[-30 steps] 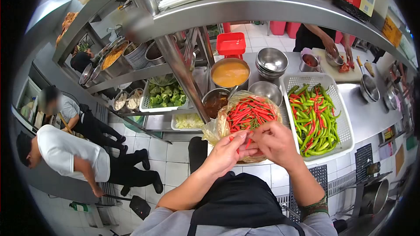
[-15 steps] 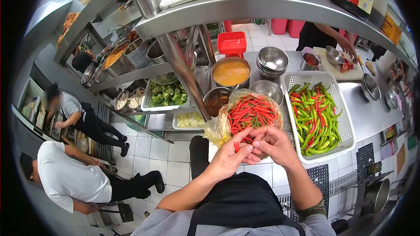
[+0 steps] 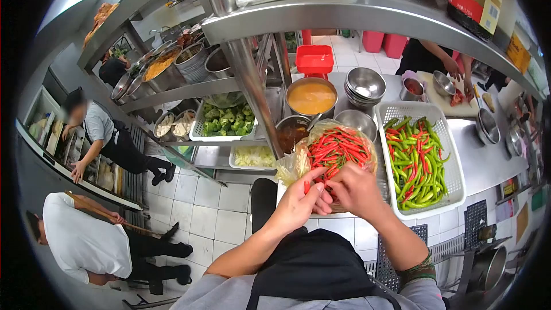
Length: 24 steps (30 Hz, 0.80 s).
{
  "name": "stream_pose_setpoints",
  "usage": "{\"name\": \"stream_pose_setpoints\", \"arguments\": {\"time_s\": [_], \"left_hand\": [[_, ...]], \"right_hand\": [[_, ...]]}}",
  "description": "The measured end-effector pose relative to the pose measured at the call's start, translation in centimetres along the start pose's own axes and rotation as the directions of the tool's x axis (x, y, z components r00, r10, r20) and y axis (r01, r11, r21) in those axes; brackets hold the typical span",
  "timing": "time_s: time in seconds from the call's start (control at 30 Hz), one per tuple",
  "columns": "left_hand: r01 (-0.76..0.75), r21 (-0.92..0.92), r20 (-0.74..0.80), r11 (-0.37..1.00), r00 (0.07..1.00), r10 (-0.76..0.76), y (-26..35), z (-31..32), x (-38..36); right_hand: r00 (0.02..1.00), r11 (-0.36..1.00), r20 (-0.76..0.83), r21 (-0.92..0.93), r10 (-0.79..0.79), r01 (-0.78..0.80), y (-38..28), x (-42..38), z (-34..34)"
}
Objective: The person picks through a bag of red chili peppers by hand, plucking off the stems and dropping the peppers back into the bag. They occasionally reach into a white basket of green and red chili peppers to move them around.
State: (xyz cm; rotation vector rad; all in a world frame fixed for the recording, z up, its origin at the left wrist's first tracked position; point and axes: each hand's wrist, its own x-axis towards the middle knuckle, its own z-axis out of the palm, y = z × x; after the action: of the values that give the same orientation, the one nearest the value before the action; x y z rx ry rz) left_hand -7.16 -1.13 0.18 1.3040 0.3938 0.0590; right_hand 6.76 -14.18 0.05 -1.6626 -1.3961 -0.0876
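Observation:
My left hand (image 3: 298, 202) is closed with a red chili (image 3: 307, 186) in it, its red tip showing beside the thumb. Against it, my right hand (image 3: 357, 190) has its fingers pinched together; whatever lies between them is hidden. Both hands are over the near edge of a clear plastic bag (image 3: 291, 166) full of thin red chilies (image 3: 340, 148). To the right of the bag, a white perforated basket (image 3: 459, 179) holds long green peppers (image 3: 427, 192) mixed with red ones.
Behind the bag stand a pot of orange liquid (image 3: 311, 99), a dark sauce pot (image 3: 291, 133) and stacked steel bowls (image 3: 365, 84). A steel shelf (image 3: 367, 14) crosses above. A co-worker's hands (image 3: 459, 74) work at a cutting board. Two people (image 3: 86, 235) stand at left.
My right hand has turned over, its fingers now pointing down beside my left hand. At left, one person reaches lower and the other now holds a long-handled broom across the body.

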Motion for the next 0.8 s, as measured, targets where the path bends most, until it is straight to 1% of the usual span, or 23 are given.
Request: {"name": "stream_pose_setpoints", "arguments": {"time_s": [0.1, 0.13, 0.23, 0.33, 0.43, 0.47, 0.53, 0.57, 0.67, 0.77, 0.8], "left_hand": [[-0.045, -0.079, 0.044, 0.996, 0.998, 0.048, -0.1, -1.1, -0.8], [-0.059, -0.175, 0.004, 0.983, 0.998, 0.06, -0.6, -1.2, -0.7], [0.035, -0.339, 0.003, 0.94, 0.999, -0.036, -0.4, -1.4, -0.8], [0.121, -0.444, 0.073, 0.888, 0.992, -0.099, -1.1, -1.5, -0.8], [0.093, -0.394, 0.044, 0.915, 0.996, -0.082, -0.9, -1.0, -1.3], [0.061, -0.367, 0.043, 0.928, 0.998, -0.049, -1.0, -1.2, -1.5], [0.042, -0.333, -0.004, 0.942, 0.999, -0.046, -0.6, -1.6, -2.0], [0.032, -0.315, -0.027, 0.948, 0.999, -0.043, -0.3, -1.8, -2.0], [-0.015, -0.364, -0.027, 0.931, 1.0, 0.006, -0.2, -2.5, -1.7], [-0.161, -0.134, -0.171, 0.978, 0.976, 0.137, -0.1, -2.1, 0.0], [-0.193, 0.021, -0.216, 0.981, 0.957, 0.193, 0.2, -1.9, 0.5]], "right_hand": [[0.985, 0.984, 0.065, 0.065, 0.16, -0.164, 0.7, 1.3, -1.5], [0.958, 0.967, 0.141, 0.014, 0.251, -0.256, 1.4, 1.8, -1.6], [0.99, 0.979, 0.089, -0.18, 0.113, -0.095, 4.6, 4.3, -1.1], [0.962, 0.925, 0.132, -0.334, 0.238, -0.183, 7.2, 6.7, 0.8], [0.947, 0.876, 0.202, -0.464, 0.248, -0.13, 8.3, 7.4, 2.0], [0.947, 0.881, 0.213, -0.458, 0.239, -0.119, 8.3, 7.4, 2.1], [0.947, 0.891, 0.237, -0.444, 0.219, -0.095, 7.4, 7.4, 1.4], [0.953, 0.914, 0.237, -0.396, 0.191, -0.085, 6.9, 7.3, 0.9], [0.97, 0.962, 0.212, -0.267, 0.115, -0.056, 4.9, 6.4, -1.0], [0.966, 0.981, 0.231, -0.176, 0.118, -0.078, 2.9, 5.4, -2.8], [0.969, 0.983, 0.231, -0.178, 0.09, -0.049, 2.5, 5.1, -3.1]]}}
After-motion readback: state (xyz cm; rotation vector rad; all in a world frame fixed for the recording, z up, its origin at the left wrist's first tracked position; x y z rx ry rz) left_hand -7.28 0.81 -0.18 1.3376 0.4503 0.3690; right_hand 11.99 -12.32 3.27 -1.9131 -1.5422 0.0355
